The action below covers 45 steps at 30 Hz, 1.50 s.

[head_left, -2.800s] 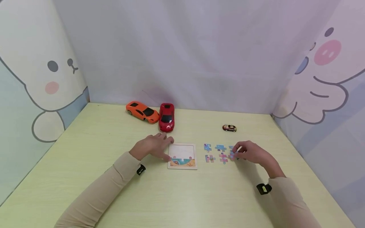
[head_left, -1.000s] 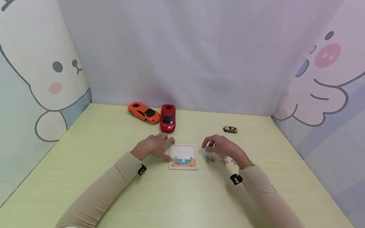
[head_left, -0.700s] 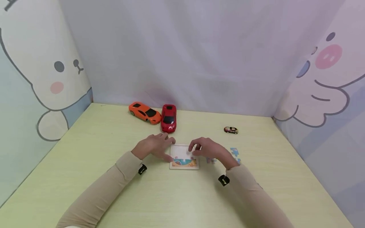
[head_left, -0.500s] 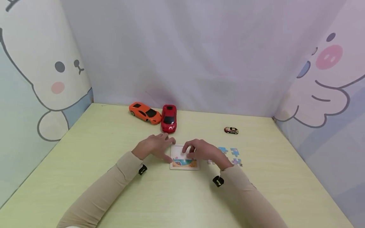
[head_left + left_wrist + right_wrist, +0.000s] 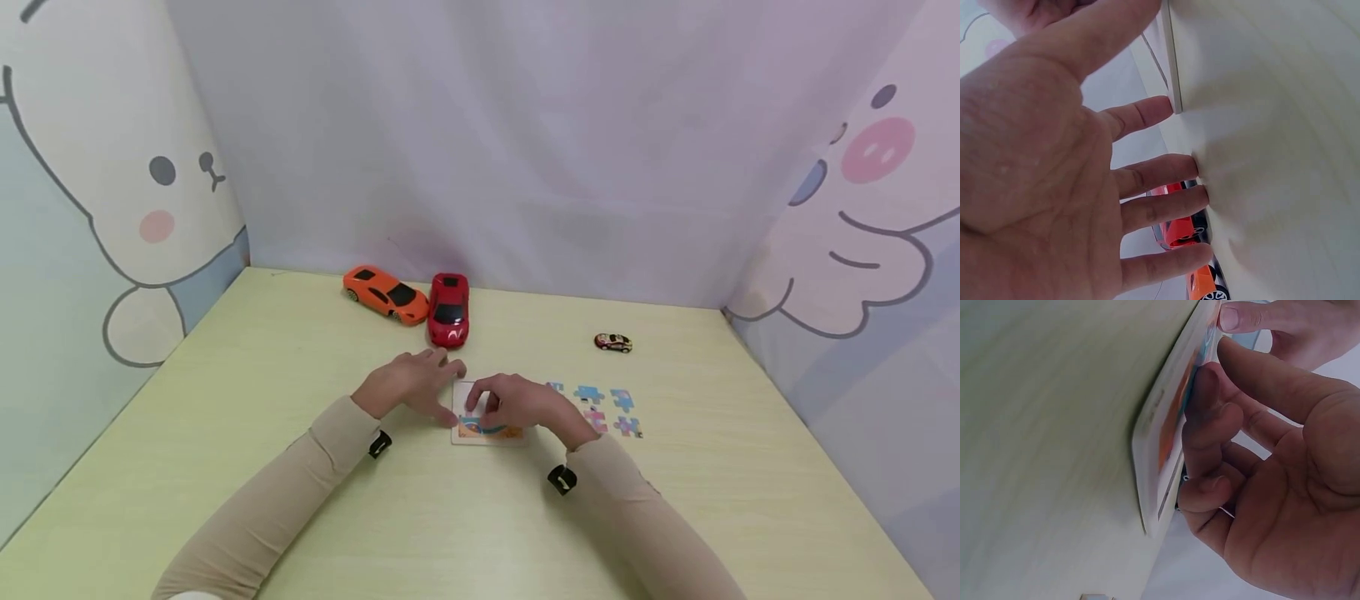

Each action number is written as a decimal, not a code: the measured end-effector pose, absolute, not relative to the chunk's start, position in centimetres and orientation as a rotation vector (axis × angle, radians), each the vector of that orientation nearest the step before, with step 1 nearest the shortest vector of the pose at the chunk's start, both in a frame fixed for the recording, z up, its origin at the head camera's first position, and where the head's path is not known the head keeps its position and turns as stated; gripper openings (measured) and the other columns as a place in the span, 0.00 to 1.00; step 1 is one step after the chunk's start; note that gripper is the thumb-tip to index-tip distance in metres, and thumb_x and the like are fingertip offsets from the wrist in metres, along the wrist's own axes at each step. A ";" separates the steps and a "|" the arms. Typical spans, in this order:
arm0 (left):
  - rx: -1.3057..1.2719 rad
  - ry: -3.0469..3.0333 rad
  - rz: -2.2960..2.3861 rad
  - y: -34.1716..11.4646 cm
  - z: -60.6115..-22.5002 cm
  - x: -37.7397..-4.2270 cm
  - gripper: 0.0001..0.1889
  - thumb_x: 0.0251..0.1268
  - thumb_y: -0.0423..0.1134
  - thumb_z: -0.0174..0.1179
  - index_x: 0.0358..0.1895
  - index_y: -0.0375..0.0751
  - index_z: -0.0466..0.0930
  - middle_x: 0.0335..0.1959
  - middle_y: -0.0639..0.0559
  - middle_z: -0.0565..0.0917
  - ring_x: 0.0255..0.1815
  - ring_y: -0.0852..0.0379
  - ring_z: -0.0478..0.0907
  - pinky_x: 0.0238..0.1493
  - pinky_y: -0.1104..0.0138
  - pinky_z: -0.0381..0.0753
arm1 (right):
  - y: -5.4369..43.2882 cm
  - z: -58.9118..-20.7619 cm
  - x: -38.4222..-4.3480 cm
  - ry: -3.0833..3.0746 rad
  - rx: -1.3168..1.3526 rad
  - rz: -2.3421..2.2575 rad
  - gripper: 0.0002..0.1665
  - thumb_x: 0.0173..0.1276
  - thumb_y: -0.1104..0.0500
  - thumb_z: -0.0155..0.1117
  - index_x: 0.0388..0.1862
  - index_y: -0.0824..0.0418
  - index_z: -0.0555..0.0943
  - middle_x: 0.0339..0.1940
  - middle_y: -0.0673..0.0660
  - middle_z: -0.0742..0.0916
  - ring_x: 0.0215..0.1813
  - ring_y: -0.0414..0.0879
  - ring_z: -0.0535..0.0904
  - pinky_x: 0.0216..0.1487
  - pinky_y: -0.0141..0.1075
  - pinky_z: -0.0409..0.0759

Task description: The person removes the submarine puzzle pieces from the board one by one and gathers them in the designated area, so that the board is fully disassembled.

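Observation:
A small square jigsaw board (image 5: 489,442) lies on the table. Pieces with orange and blue print fill its near row; the rest of the visible inside is white. My left hand (image 5: 415,385) spreads at its left side, thumb and index fingertip at the board's edge in the left wrist view. Over the board is my right hand (image 5: 522,401), fingers loosely bent and fingertips down at the printed row. Thumb and index stand apart, with no piece visible between them. The palm covers the board's right part. Several jigsaw pieces (image 5: 588,394) lie in two rows to the right.
An orange toy car (image 5: 384,295) and a red toy car (image 5: 449,312) stand behind the left hand. A tiny patterned toy car (image 5: 613,342) sits beyond the loose pieces. A pale curtain (image 5: 495,167) closes off the table's back.
My right hand has moved left from the loose pieces to above the board and lowered towards its printed row. The left hand has stayed at the board's left edge.

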<state>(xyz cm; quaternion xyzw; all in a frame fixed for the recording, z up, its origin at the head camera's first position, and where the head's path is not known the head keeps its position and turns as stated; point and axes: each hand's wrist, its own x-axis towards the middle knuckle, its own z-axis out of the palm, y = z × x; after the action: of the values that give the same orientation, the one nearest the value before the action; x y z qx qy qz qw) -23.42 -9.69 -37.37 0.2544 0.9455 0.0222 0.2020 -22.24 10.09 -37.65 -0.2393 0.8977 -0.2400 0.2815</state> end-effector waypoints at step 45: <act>0.694 2.638 0.058 -9.5 -37.3 -23.3 0.38 0.56 0.63 0.70 0.67 0.55 0.67 0.55 0.48 0.71 0.57 0.51 0.69 0.56 0.52 0.74 | 11.9 -36.3 -22.4 2.446 -0.734 -0.790 0.05 0.70 0.63 0.66 0.37 0.58 0.77 0.32 0.51 0.80 0.37 0.45 0.75 0.38 0.34 0.75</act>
<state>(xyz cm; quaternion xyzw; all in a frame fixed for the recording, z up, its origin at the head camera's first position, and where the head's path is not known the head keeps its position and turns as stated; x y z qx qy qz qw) -23.28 -9.50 -37.26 0.2491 0.9463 0.0207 0.2052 -22.36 11.92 -36.30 -0.2672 0.8900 -0.2873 0.2322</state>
